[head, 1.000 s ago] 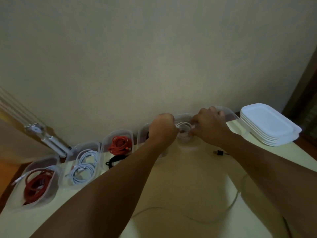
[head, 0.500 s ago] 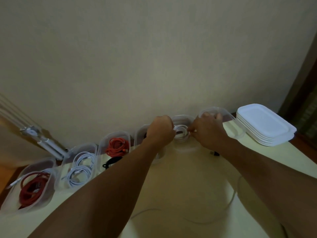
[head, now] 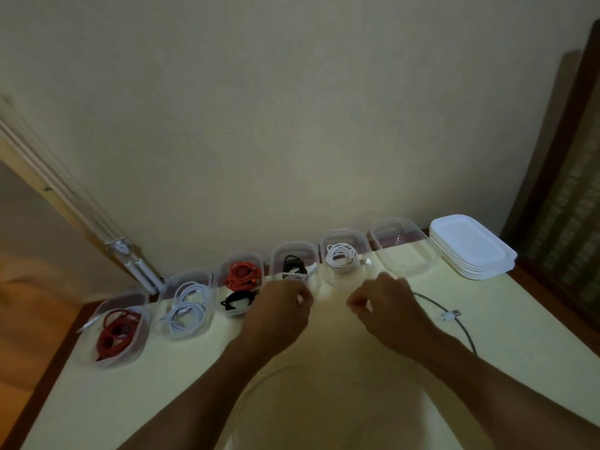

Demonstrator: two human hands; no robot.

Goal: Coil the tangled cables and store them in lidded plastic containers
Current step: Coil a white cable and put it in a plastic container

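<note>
**A:** Where are the hands?

**B:** Both are low over the pale table (head: 194,384), just in front of the row of clear containers. The left hand (head: 279,308) has its fingers curled in, and a bit of white shows between them. It's blurred, but it looks like the loose white cable (head: 293,275) that runs across the container of black cable (head: 312,251).

**A:** And the right hand?

**B:** The right hand (head: 384,306) is curled too, with its fingertips drawn together. I can't tell whether it holds anything.

**A:** Where's the coil?

**B:** A coiled white cable (head: 341,254) lies inside the fifth container (head: 366,254) from the left, beyond the gap between the hands. To its right are an empty container (head: 399,221) and then a stack of white lids (head: 470,251).

**A:** What else is there?

**B:** Further left along the row are orange and black cables (head: 242,277), two white coils (head: 186,306) and a dark red cable (head: 117,329), each in its own open container. A grey cable (head: 435,305) lies on the table by the right wrist.
</note>
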